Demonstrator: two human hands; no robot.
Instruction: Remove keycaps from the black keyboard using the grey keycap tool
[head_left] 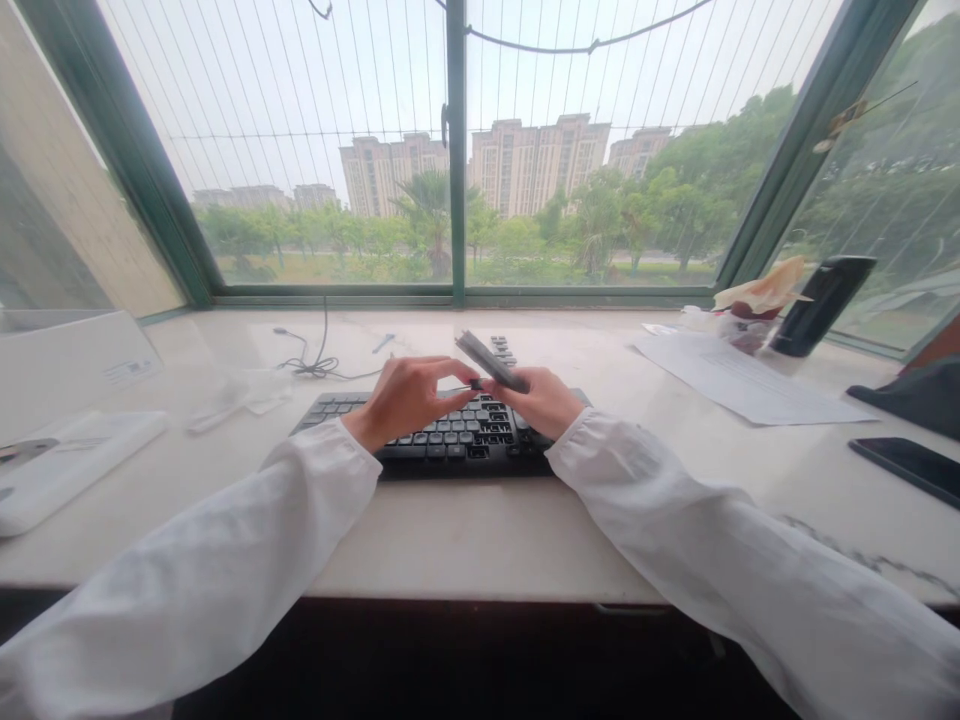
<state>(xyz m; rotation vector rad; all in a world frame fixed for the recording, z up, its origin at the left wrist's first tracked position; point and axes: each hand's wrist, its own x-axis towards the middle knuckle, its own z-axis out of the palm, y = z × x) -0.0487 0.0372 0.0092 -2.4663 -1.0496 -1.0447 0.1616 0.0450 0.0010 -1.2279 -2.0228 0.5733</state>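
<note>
Your left hand (409, 398) pinches a small dark piece (475, 384) above the keyboard (439, 438) on the desk (480, 540); your right hand (541, 402), close beside that piece, grips a slim grey tool (491, 361).

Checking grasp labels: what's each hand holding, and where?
Left hand: small black keycap, apparently by its edges. Right hand: grey brush-like tool, by its near end.
</note>
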